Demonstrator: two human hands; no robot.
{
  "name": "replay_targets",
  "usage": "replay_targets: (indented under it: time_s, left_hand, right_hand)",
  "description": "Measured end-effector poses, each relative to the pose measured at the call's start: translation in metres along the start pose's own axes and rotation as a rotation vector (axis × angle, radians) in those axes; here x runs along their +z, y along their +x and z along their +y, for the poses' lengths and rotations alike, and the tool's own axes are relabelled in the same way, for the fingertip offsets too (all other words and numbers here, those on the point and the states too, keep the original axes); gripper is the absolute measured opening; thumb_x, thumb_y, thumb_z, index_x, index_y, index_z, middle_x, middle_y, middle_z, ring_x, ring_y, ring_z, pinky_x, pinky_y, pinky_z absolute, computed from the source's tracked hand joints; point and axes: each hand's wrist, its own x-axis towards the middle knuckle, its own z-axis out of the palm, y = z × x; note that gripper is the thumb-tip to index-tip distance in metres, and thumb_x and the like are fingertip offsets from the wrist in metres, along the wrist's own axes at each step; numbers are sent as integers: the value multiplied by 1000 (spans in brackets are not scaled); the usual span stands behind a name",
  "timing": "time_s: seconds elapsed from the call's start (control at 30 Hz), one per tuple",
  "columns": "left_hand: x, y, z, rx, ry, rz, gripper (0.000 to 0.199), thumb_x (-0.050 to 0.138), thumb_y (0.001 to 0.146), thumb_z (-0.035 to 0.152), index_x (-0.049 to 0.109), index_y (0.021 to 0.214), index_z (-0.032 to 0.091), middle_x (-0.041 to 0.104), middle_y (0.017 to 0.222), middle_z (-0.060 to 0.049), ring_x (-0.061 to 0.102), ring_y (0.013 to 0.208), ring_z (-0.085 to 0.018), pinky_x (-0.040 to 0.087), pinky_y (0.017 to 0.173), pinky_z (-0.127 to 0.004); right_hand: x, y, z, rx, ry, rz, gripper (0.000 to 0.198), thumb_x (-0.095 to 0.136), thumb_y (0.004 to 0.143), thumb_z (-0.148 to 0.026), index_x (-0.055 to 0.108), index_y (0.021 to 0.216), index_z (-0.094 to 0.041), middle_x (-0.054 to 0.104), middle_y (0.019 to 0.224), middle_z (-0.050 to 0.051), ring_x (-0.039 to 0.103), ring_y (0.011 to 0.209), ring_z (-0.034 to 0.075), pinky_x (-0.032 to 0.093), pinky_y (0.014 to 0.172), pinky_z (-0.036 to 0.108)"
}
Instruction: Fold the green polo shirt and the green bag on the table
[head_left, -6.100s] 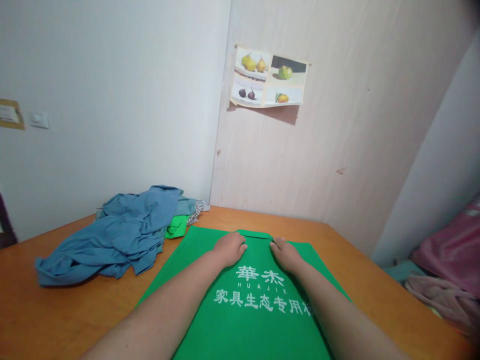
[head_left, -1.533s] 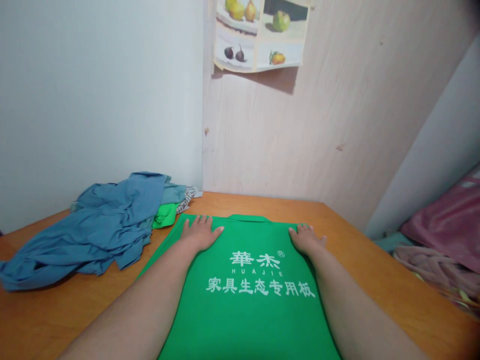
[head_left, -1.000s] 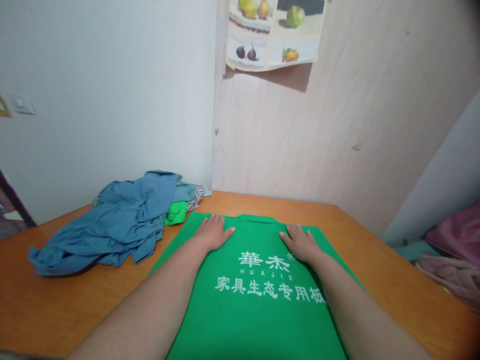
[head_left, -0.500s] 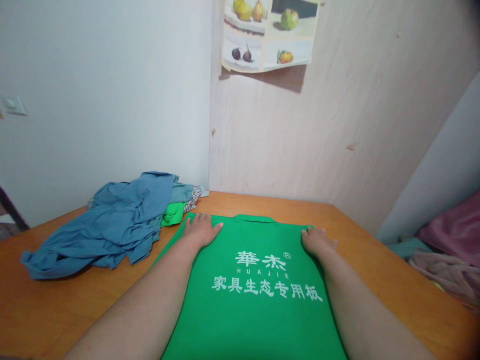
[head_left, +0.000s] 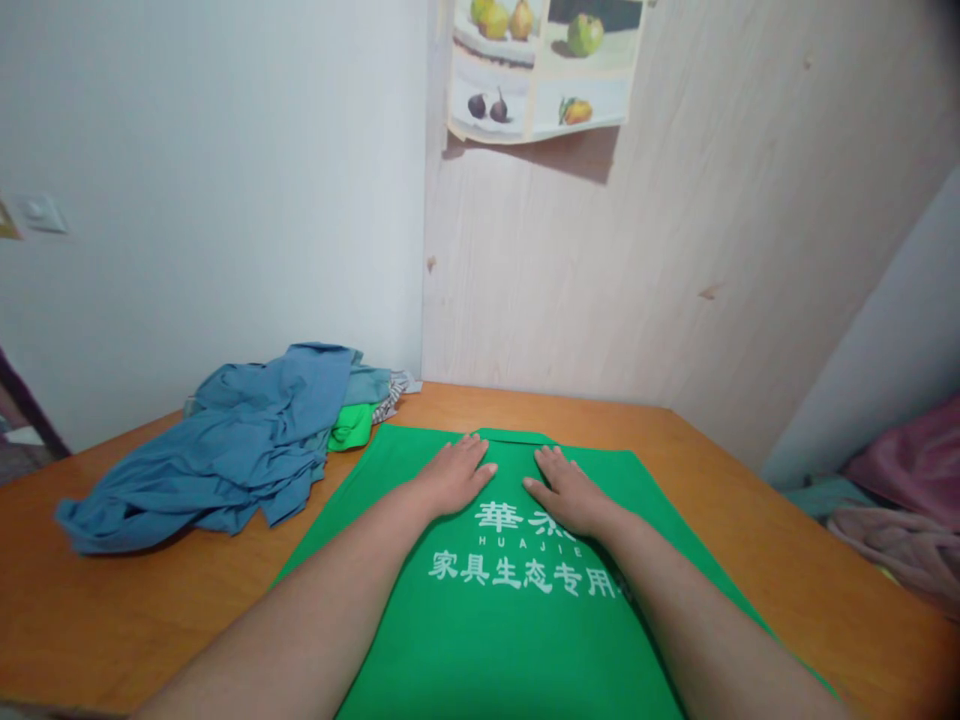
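Observation:
A green shirt (head_left: 517, 640) with white printed lettering lies spread flat before me, its collar (head_left: 517, 437) at the far end. My left hand (head_left: 454, 475) rests palm down on the cloth just left of the collar, fingers stretched out. On the other side, my right hand (head_left: 566, 488) also lies flat, fingers extended, below the collar's right part and over some of the lettering. Neither hand grips the fabric. My right hand and forearm hide part of the print. The shirt's near edge runs out of the picture.
The shirt lies on an orange-brown wooden table (head_left: 150, 610). A rumpled heap of blue clothing (head_left: 247, 440) sits at the left, with a bright green garment (head_left: 351, 427) beside it. Walls stand behind, and a fruit poster (head_left: 540, 70) hangs there. Pink fabric (head_left: 911, 465) lies at far right.
Both hands have moved inward from the shirt's shoulder corners toward the collar, staying flat on the cloth. The view has shifted slightly.

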Motion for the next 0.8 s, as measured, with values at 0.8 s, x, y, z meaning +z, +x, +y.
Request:
replay_targets:
  time_s: [0.8]
  left_hand:
    - [-11,-7,-45,-360,103,-53,79,23,92,70,38,148,17,29,158,-14,22,147,-31,17,117,-54]
  right_hand:
    - [-7,8,103,415,-107,229,66,21,95,-55,58,130,-12,54,140,20,45,132,37,33,106,62]
